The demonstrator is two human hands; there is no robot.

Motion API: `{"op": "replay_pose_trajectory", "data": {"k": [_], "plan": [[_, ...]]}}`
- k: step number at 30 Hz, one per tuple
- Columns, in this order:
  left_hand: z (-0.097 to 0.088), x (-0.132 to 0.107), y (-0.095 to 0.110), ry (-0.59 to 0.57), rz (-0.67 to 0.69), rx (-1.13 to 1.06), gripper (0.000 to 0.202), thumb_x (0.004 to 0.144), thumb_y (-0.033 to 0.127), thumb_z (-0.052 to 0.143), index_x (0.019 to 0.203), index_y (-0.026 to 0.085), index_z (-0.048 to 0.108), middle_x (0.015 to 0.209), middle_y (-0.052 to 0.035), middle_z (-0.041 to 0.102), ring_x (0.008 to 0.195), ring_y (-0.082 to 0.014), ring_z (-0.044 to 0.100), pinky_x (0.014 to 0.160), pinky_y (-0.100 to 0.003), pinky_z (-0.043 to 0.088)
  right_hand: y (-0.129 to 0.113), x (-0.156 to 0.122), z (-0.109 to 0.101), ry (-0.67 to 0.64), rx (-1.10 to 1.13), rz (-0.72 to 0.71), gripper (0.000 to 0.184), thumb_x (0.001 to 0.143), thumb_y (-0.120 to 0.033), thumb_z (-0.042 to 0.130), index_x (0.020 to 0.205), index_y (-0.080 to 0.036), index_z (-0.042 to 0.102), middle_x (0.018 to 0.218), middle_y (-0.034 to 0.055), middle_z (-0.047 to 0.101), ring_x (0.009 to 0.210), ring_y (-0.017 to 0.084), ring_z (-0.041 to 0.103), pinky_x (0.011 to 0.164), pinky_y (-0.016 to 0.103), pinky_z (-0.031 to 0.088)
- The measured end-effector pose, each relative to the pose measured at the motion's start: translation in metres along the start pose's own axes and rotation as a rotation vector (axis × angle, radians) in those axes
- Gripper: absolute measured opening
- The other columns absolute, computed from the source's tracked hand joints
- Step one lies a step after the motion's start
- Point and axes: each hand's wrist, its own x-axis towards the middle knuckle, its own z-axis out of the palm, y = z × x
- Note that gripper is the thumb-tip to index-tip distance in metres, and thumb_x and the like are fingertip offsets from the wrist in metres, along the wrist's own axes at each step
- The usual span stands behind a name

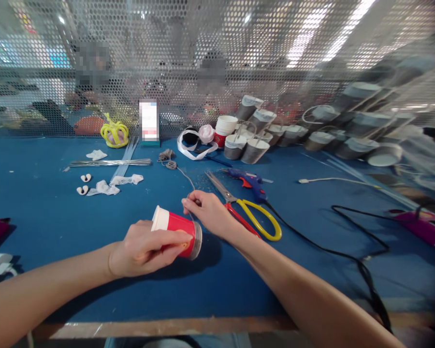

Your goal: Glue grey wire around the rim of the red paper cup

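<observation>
My left hand is closed around a red and white paper cup, tilted on its side with its base to the right. Grey cord is wound in a band round the base end. Just above that band, my right hand pinches the loose grey cord, which runs back to a small tangled bundle on the table. Right of my right hand lie scissors with red and yellow handles, blades apart. A blue glue gun rests behind them.
Grey-wrapped cups and white paper cups stand at the back right. Thin wires, lace scraps, a yellow basket-like piece and a lit phone are at the back left. A black cable crosses the right side.
</observation>
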Motion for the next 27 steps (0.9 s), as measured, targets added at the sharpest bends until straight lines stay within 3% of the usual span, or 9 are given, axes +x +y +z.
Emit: {"op": "replay_pose_trajectory", "data": {"k": [4,9,15,19,23,25,27], "plan": [[-0.001,0.000,0.000,-0.003,0.007,0.020,0.012,0.084,0.018,0.049,0.088,0.014,0.059,0.051,0.0015,0.062,0.036,-0.0059,0.047,0.039,-0.015,0.038,0.001,-0.001,0.005,-0.053,-0.016,-0.012,0.024,0.080,-0.026,0.048,0.057,-0.019,0.049,0.051,-0.0027,0.052,0.048,0.009,0.041,0.051,0.024,0.032],[-0.001,0.000,-0.001,0.007,-0.003,0.031,0.012,0.084,0.017,0.049,0.089,0.015,0.060,0.045,0.0038,0.059,0.035,-0.0064,0.046,0.040,-0.015,0.039,0.005,0.001,0.008,-0.091,-0.016,-0.041,0.021,0.078,-0.027,0.049,0.058,-0.019,0.046,0.051,-0.0047,0.044,0.050,0.009,0.038,0.050,0.023,0.030],[0.001,-0.002,-0.002,0.025,-0.016,0.055,0.013,0.084,0.019,0.049,0.086,0.015,0.061,0.047,0.0029,0.059,0.037,-0.0064,0.047,0.040,-0.016,0.038,0.004,0.001,0.013,-0.128,0.006,-0.047,0.019,0.077,-0.023,0.048,0.058,-0.019,0.045,0.054,-0.0039,0.047,0.053,0.009,0.040,0.051,0.022,0.033],[0.002,-0.002,-0.004,0.057,-0.058,0.050,0.012,0.084,0.018,0.050,0.088,0.015,0.061,0.037,0.0073,0.051,0.032,-0.0050,0.041,0.038,-0.015,0.035,0.007,0.001,0.017,-0.123,-0.002,-0.053,0.017,0.074,-0.019,0.049,0.057,-0.018,0.047,0.056,-0.0026,0.051,0.054,0.010,0.045,0.052,0.022,0.035],[0.004,-0.005,-0.009,0.093,-0.110,0.004,0.014,0.083,0.016,0.051,0.094,0.015,0.061,0.046,0.0057,0.060,0.035,-0.0037,0.046,0.041,-0.013,0.038,0.013,0.008,0.006,0.047,-0.074,-0.044,0.010,0.072,-0.024,0.055,0.066,-0.018,0.052,0.067,0.0017,0.056,0.062,0.014,0.049,0.059,0.027,0.037],[0.005,-0.006,-0.013,0.128,-0.150,0.016,0.016,0.082,0.015,0.052,0.096,0.016,0.061,0.057,0.0028,0.066,0.040,-0.0043,0.051,0.045,-0.013,0.042,0.013,0.009,-0.008,0.208,-0.137,-0.029,0.016,0.072,-0.032,0.058,0.070,-0.018,0.052,0.073,0.0040,0.056,0.066,0.016,0.049,0.063,0.030,0.036],[0.006,-0.006,-0.017,0.151,-0.208,0.026,0.016,0.082,0.015,0.054,0.096,0.016,0.061,0.066,0.0003,0.069,0.048,-0.0062,0.057,0.050,-0.014,0.046,0.007,0.006,-0.021,0.258,-0.105,0.002,0.027,0.076,-0.043,0.052,0.066,-0.018,0.052,0.067,0.0030,0.055,0.061,0.015,0.048,0.060,0.030,0.036]]}}
